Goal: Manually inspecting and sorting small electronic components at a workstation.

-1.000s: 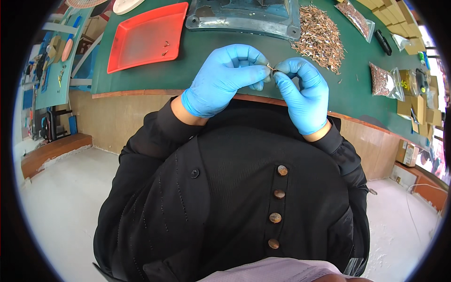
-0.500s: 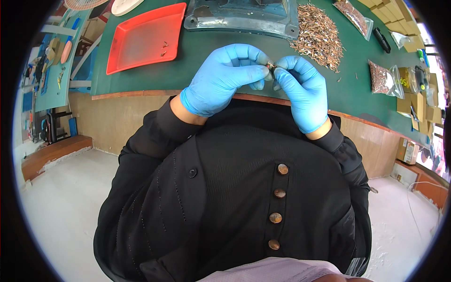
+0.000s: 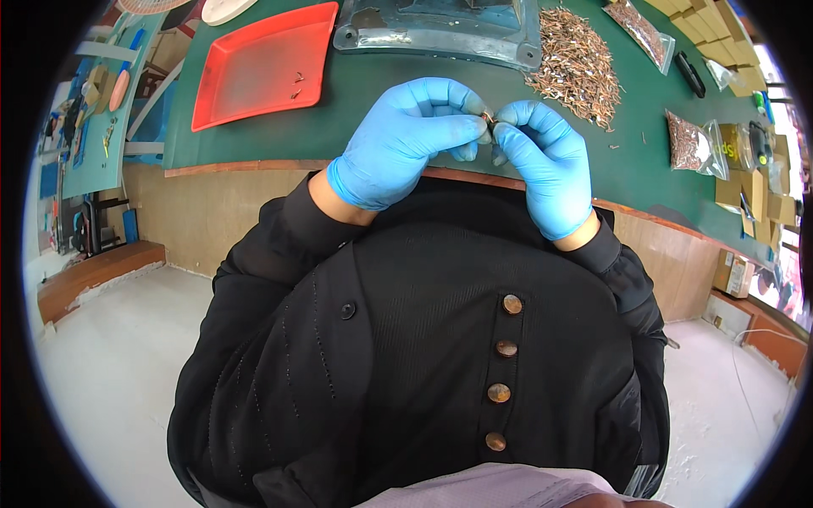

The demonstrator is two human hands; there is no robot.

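Where both gloved hands pinch it, left hand (image 3: 406,140) and right hand (image 3: 542,161): a tiny brownish metal piece (image 3: 488,118).

Both my left hand (image 3: 406,140) and my right hand (image 3: 546,165) wear bright blue gloves. My buttoned black garment (image 3: 423,356) carries faint stitched stripes and brown round buttons (image 3: 506,348). The flat rectangular plastic tray (image 3: 267,63) is red, on a dark green work mat (image 3: 644,182).

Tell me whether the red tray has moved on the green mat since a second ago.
No. The red tray lies at the same spot on the green mat, left of the clear plastic tray.
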